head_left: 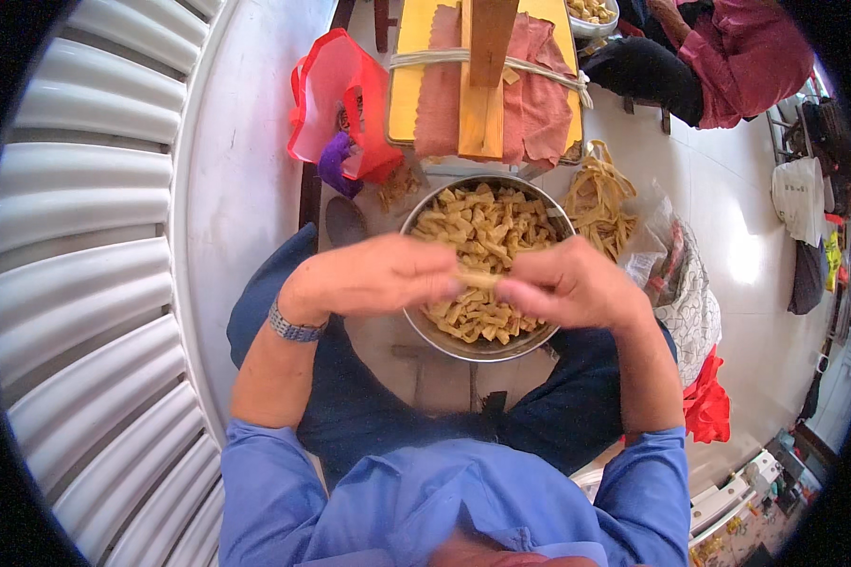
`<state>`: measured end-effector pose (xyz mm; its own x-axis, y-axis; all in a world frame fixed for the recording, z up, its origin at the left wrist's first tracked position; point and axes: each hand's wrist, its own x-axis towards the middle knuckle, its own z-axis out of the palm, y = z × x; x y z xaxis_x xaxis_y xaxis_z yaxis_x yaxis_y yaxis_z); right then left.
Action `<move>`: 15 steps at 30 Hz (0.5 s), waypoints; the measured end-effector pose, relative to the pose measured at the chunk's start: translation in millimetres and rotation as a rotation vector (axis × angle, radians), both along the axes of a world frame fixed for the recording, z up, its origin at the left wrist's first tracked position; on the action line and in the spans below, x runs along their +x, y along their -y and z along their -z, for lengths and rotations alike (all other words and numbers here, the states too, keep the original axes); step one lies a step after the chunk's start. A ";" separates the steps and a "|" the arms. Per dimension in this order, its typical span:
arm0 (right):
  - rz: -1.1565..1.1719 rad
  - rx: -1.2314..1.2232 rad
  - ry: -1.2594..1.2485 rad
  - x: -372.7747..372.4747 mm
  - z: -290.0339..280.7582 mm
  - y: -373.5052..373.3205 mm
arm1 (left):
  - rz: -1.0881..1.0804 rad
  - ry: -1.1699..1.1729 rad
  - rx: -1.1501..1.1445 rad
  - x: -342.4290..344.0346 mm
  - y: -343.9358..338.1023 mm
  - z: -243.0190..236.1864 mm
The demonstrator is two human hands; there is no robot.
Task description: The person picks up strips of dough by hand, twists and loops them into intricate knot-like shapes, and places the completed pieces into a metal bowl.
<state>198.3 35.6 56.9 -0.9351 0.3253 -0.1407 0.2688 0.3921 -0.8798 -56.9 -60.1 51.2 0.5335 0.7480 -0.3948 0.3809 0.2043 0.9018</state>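
Observation:
Over a round metal bowl heaped with short, folded tan strip pieces, my two hands meet. A small tan piece spans the gap between my fingertips. My right hand pinches its right end between thumb and fingers. At its left end, the fingers and thumb of my left hand close on it, somewhat blurred by motion. A metal-band watch circles my left wrist. The bowl sits between my knees. What the pieces are made of, I cannot tell.
Beyond the bowl stands a yellow board with reddish cloth and a wooden bar tied across. Long tan strips hang right of the bowl. A red bag stands left. Another person sits far right. White slats line my left.

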 end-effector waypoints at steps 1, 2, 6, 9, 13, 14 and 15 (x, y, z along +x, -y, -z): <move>0.103 0.016 0.001 -0.9 -2.3 -3.9 | -0.074 0.000 0.021 -0.6 -3.0 0.9; 0.160 0.141 0.021 -0.5 -2.4 -11.4 | -0.203 0.023 -0.033 0.4 -8.2 -9.9; 0.489 0.202 -0.069 -21.8 -1.1 -30.9 | -0.571 0.064 0.301 1.6 -40.2 10.8; 0.615 0.316 -0.147 -38.6 15.7 -48.9 | -0.736 -0.011 0.401 6.0 -64.3 15.0; 0.665 0.475 -0.006 -50.5 33.0 -60.3 | -0.754 -0.257 0.555 10.5 -79.6 34.5; 0.667 0.519 0.054 -50.7 36.0 -61.5 | -0.721 -0.337 0.567 12.1 -81.6 36.4; 0.652 0.512 0.071 -49.3 37.5 -61.0 | -0.721 -0.328 0.586 12.9 -78.9 37.1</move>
